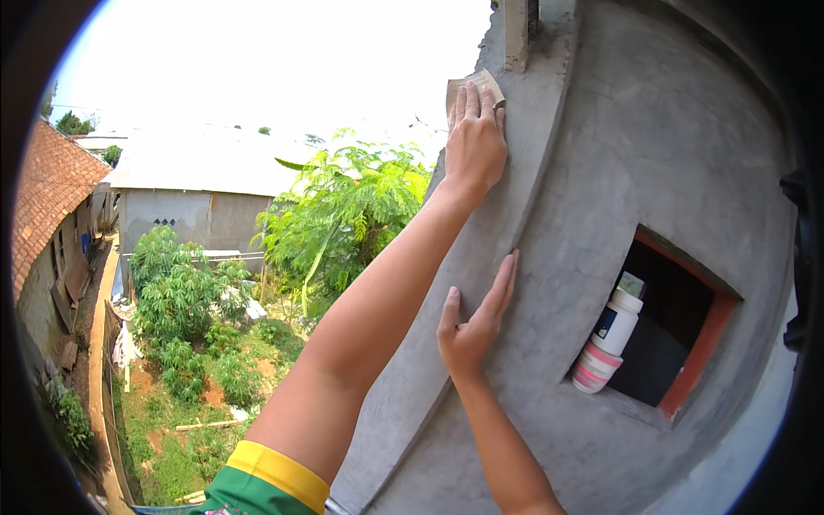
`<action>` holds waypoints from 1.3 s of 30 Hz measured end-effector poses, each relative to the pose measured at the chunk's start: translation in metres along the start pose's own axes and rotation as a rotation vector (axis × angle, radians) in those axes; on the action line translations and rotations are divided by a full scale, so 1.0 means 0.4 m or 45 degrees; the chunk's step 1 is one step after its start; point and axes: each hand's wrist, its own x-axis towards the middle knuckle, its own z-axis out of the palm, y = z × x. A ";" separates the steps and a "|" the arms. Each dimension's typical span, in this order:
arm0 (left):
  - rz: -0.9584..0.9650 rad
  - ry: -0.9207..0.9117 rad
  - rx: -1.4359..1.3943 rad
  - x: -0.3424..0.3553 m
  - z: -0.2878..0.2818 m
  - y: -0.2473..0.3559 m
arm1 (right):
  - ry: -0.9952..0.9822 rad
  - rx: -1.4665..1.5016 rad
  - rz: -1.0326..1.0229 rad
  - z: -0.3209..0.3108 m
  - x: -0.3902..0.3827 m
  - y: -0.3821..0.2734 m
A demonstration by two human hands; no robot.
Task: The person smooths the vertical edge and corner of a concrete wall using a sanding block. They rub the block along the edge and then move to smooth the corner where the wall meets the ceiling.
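Observation:
High on the grey plastered wall (592, 172), my left hand (476, 146) presses a tan sheet of sandpaper (472, 83) flat against a raised, pale grey band near the wall's outer edge. Its fingers lie over the sheet's lower part, pointing up. Lower down, my right hand (479, 322) rests against the wall at the inner edge of the same band. Thumb and fingers are spread, and nothing is in that hand.
Right of my right hand, a white bottle (616, 322) stands on a pink-and-white tub (595, 369) in a square opening (665, 318) with a reddish frame. Beyond the wall's left edge lie a green tree (343, 197), a garden below and a tile-roofed house (56, 189).

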 end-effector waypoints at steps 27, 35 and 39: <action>0.293 -0.020 -0.160 -0.043 -0.044 0.026 | 0.056 0.082 0.017 0.010 -0.006 0.010; 0.430 -0.112 -0.156 -0.047 -0.034 0.070 | 0.047 0.033 0.024 0.006 -0.005 0.007; 0.444 -0.147 -0.156 -0.054 -0.032 0.073 | 0.038 0.018 0.031 0.002 -0.005 0.003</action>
